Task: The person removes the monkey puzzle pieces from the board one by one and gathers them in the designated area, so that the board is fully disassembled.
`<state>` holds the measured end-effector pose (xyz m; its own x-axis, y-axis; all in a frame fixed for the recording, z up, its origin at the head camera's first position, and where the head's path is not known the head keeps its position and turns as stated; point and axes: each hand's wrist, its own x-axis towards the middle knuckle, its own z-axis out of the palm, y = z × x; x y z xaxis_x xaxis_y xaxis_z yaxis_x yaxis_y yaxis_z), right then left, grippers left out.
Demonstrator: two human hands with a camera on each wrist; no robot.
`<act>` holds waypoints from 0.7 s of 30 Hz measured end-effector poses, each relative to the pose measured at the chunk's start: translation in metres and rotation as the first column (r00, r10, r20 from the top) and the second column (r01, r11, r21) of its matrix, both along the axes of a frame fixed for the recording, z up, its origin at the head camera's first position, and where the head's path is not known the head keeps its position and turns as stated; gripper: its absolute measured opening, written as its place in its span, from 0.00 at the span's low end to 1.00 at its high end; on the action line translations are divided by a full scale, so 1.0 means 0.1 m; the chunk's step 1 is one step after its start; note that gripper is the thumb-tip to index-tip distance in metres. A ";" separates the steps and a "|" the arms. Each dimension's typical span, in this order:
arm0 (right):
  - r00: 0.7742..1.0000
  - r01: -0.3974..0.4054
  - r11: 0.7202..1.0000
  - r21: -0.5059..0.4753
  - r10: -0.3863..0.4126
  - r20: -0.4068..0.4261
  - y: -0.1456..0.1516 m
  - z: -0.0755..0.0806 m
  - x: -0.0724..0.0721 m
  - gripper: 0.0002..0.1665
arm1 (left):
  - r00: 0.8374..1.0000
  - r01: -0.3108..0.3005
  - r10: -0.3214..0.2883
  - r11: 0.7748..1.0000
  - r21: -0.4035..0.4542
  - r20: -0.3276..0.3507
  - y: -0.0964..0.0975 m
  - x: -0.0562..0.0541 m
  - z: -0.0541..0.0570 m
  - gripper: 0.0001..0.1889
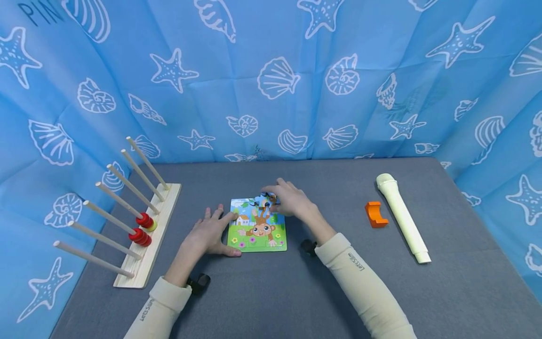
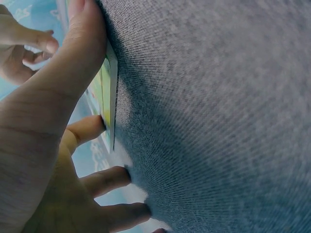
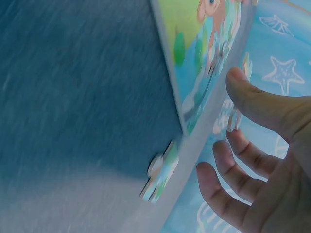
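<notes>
Flat, incomplete monkey puzzle [image 1: 260, 230]

Left fingers [image 2: 107, 181] wide apart

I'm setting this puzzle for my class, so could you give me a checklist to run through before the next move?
1. Left hand on the puzzle: ok, touching its left side.
2. Held piece secure in the right hand: ok, pinched.
3. Every piece in place: not ok, a loose piece lies off the puzzle.
4. Held piece matches its gap: cannot tell, the right hand partly hides it.
5. Microphone out of the way: ok, well off to the right.
</notes>
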<state>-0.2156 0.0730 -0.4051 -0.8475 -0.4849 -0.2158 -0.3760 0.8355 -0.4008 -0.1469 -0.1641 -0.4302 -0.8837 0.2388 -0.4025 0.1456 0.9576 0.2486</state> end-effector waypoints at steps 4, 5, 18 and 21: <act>1.000 0.001 1.000 0.007 -0.001 0.004 0.12 0.00 -0.02 0.34 | 1.000 -0.006 0.006 1.000 0.002 0.000 0.00 0.00 0.00 0.54; 1.000 0.004 1.000 0.008 -0.004 0.005 0.16 0.00 -0.03 0.35 | 1.000 -0.008 0.008 1.000 0.005 0.000 0.00 0.00 0.00 0.54; 0.998 0.064 0.997 0.042 -0.064 0.015 0.69 0.03 -0.12 0.35 | 1.000 0.000 0.001 1.000 0.027 -0.022 -0.01 0.02 0.00 0.54; 0.996 0.086 0.995 0.059 -0.088 0.018 0.80 0.01 -0.15 0.35 | 1.000 0.002 -0.002 1.000 0.025 -0.022 0.00 0.02 0.00 0.54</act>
<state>-0.2308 0.1529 -0.4037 -0.8810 -0.3958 -0.2592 -0.2930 0.8866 -0.3578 -0.1451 -0.1644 -0.4300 -0.8918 0.2501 -0.3770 0.1531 0.9509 0.2689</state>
